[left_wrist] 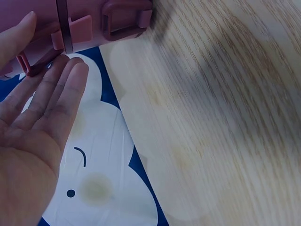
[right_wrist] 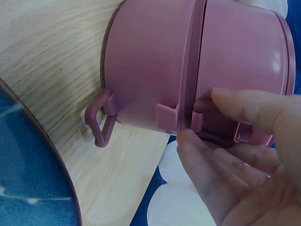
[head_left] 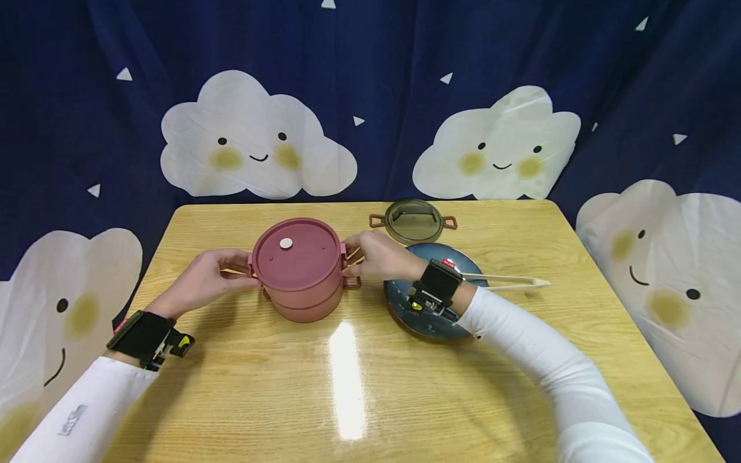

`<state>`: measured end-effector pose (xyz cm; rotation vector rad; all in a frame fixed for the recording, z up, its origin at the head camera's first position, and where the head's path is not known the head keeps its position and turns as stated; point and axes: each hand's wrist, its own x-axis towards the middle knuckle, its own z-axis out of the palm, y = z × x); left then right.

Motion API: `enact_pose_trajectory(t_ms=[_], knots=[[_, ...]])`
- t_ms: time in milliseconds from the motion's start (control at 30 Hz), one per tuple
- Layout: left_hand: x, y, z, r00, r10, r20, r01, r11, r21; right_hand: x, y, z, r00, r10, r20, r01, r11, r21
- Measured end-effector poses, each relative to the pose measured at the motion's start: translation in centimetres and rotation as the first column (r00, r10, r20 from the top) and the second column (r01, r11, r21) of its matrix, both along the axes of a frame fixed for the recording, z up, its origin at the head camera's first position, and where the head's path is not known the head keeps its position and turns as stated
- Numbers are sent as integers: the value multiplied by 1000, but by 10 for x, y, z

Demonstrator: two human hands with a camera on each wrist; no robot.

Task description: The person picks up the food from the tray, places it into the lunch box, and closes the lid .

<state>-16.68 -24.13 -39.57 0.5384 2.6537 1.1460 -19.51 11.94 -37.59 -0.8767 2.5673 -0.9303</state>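
Note:
A pink two-tier pot (head_left: pixel 307 299) with a flat lid (head_left: pixel 298 267) and a pale round knob stands upright at the left middle of the table. My left hand (head_left: pixel 205 280) grips its upper tier's left side handle, thumb above and fingers beneath. On the opposite side, my right hand (head_left: pixel 382 257) holds the upper tier's right handle the same way. A narrow seam (right_wrist: pixel 201 61) between the tiers shows in the right wrist view. Below it are a small tab (right_wrist: pixel 167 117) and the lower tier's loop handle (right_wrist: pixel 96 122), which no finger touches.
A blue round dish (head_left: pixel 399 302) lies under my right forearm, with pale tongs (head_left: pixel 509 281) across it reaching right. Behind it sits a round see-through lid (head_left: pixel 425 235) with two brown side handles. A dark cloud-print curtain (head_left: pixel 382 64) hangs at the table's back edge.

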Motion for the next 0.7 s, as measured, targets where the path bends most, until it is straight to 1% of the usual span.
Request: enact_pose_trajectory(t_ms=[167, 233, 367, 500, 700], knots=[[-2, 0, 0, 1000, -2, -11, 2, 1000, -20, 0, 3, -1, 1000, -11, 12, 12, 1000, -28], [-3, -1, 0, 1000, -3, -18, 2, 1000, -29, 0, 4, -2, 1000, -27, 11, 27, 999, -25], [-4, -3, -1, 1000, -16, -22, 16, 1000, -19, 1, 6, -3, 999, -53, 1, 53, 998, -16], [-5, -6, -1, 999, -32, -27, 32, 999, -12, 1, 9, -5, 999, -52, -10, 52, 999, -14], [-6, -9, -3, 999, -29, -31, 27, 998, -55, -1, 15, -9, 999, -47, -20, 47, 999, 5]])
